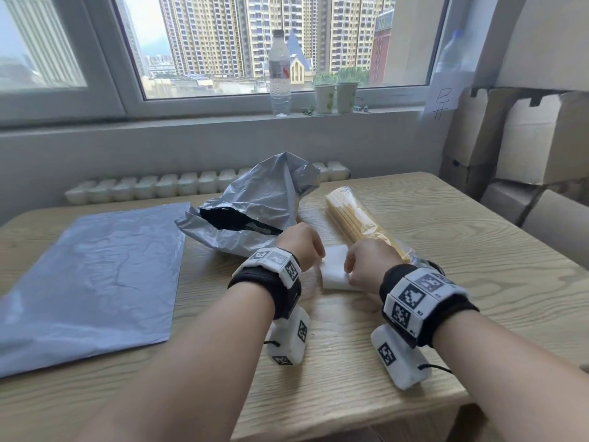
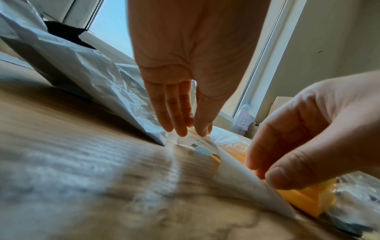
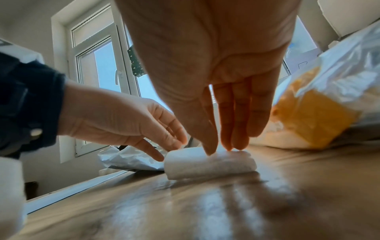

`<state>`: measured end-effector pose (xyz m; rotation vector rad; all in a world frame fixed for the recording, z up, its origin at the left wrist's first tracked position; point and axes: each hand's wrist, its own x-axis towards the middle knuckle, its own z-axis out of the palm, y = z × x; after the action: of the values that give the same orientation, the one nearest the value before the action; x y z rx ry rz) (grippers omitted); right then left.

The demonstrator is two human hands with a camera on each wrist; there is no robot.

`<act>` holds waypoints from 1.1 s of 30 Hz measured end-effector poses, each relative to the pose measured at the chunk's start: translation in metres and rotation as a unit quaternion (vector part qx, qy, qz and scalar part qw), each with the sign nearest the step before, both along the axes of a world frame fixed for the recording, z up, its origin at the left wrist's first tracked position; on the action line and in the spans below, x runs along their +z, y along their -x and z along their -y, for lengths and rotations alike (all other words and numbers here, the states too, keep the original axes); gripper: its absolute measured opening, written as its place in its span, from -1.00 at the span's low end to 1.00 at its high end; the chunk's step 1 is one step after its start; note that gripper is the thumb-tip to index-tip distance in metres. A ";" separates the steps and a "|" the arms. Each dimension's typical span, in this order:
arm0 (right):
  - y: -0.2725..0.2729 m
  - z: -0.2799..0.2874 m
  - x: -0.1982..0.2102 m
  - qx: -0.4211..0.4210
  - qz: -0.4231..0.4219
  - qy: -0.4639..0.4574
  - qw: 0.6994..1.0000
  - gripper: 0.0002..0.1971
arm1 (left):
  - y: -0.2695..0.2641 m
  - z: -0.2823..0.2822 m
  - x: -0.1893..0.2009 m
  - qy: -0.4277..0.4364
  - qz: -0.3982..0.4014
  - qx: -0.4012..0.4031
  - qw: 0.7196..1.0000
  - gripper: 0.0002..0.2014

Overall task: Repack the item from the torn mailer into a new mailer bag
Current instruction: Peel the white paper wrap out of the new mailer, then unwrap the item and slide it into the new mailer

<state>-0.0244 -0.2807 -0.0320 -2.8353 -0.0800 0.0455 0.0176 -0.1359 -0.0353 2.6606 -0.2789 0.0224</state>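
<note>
A torn, crumpled grey mailer gapes open at the table's middle, also in the left wrist view. A flat new grey mailer lies to its left. A clear-wrapped pack of yellow sticks lies to its right, its end near my right wrist. Between my hands sits a folded white paper. My left hand touches the paper's left end with straight fingertips. My right hand presses down on its top with straight fingers.
The wooden table stands under a window. A water bottle and two paper cups stand on the sill. Cardboard boxes are stacked at the right. The table's front edge is close to my forearms.
</note>
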 end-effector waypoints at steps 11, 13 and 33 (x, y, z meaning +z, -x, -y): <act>0.009 -0.004 0.013 -0.016 0.067 -0.010 0.998 -0.89 | 0.011 -0.009 0.009 0.026 -0.014 0.007 1.000 -0.84; 0.010 -0.006 0.015 -0.015 0.077 -0.015 0.997 -0.89 | 0.013 -0.011 0.010 0.034 -0.012 0.012 0.999 -0.83; 0.028 -0.122 0.028 0.112 0.065 -0.030 0.991 -0.89 | 0.071 -0.142 0.020 -0.002 0.000 0.118 0.993 -0.87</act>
<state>-0.0529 -0.1587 -0.0041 -2.7527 -0.4201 -0.0914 -0.0537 0.0062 -0.0155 2.6834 0.0364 0.0974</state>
